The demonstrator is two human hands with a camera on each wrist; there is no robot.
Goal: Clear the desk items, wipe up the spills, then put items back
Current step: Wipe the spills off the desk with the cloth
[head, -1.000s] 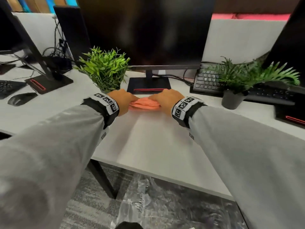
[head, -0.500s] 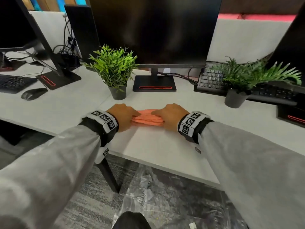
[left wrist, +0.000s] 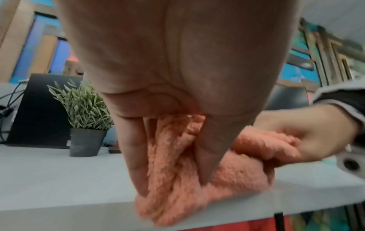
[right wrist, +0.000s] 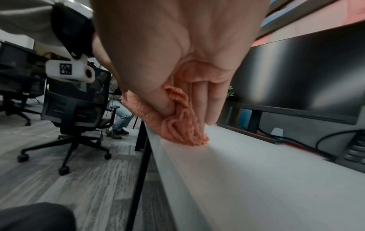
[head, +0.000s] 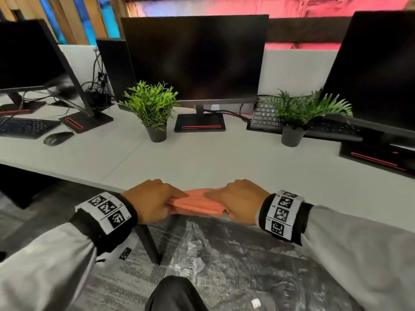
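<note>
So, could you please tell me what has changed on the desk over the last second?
Both hands, the left hand and the right hand, have dragged the pink cloth back from near the monitor stand to the desk's front edge, where it now partly overhangs. Both still grip the cloth. The two potted plants have stayed put.

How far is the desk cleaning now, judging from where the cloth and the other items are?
Clearing looks done: the desk shows bare surface ahead of the hands. In hand: left hand and right hand grip the orange cloth at the near edge, seemingly ending a wipe. Left: returning the keyboard, set aside behind a potted plant.
</note>
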